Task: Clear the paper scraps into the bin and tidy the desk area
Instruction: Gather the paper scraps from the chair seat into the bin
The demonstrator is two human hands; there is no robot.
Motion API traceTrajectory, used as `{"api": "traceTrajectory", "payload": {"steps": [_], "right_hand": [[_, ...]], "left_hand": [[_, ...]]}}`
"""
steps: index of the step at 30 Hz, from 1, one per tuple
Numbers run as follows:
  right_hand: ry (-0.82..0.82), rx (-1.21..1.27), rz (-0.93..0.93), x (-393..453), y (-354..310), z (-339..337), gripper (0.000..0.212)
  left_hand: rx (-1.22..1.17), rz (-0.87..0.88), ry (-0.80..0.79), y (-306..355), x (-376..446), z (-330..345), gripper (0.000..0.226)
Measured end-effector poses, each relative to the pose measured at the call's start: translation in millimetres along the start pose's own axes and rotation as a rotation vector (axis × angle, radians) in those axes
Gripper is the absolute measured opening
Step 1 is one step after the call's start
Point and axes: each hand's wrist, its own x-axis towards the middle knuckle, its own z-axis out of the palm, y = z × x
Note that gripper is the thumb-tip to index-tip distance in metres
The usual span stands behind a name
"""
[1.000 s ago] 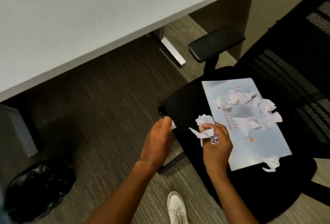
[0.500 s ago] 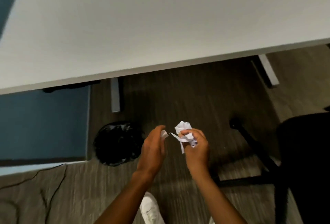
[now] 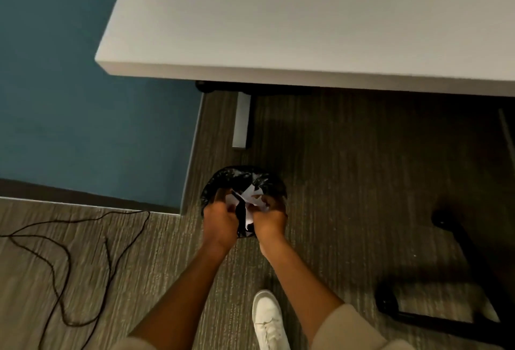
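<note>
Both hands, left hand (image 3: 220,218) and right hand (image 3: 269,218), clutch crumpled paper scraps (image 3: 250,196) directly over black-lined bin (image 3: 223,179). Scraps look light, soft, fluttery; best pinched bunched together.

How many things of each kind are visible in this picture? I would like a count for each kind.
Hands: 2 (left hand, right hand)
Bin: 1
Desk: 1
White shoe: 1
Floor cable: 1
Paper scraps: 1 bunch
Total: 7
</note>
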Motion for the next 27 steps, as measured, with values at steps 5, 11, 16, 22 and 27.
{"api": "traceTrajectory", "payload": {"steps": [5, 11, 16, 22, 27], "right_hand": [[-0.169, -0.324, -0.036, 19.6, 9.6, 33.9, 0.042], [-0.137, -0.325, 0.001, 27.9, 19.5, 40.0, 0.023], [-0.094, -0.177, 0.056, 27.5, 21.3, 34.3, 0.027], [-0.092, -0.143, 0.051, 24.5, 11.8, 8.2, 0.022], [-0.054, -0.213, -0.034, 22.3, -10.2, -27.0, 0.023]], "left_hand": [[-0.21, -0.084, 0.008, -8.4, 18.6, 4.4, 0.027], [-0.237, -0.18, -0.011, -21.6, 27.9, 8.4, 0.037], [-0.199, -0.2, -0.044, -25.6, 26.9, 10.6, 0.042], [-0.078, -0.132, -0.086, -9.9, 20.6, 12.0, 0.048], [-0.079, -0.061, -0.107, 21.5, 12.4, 21.4, 0.043]]}}
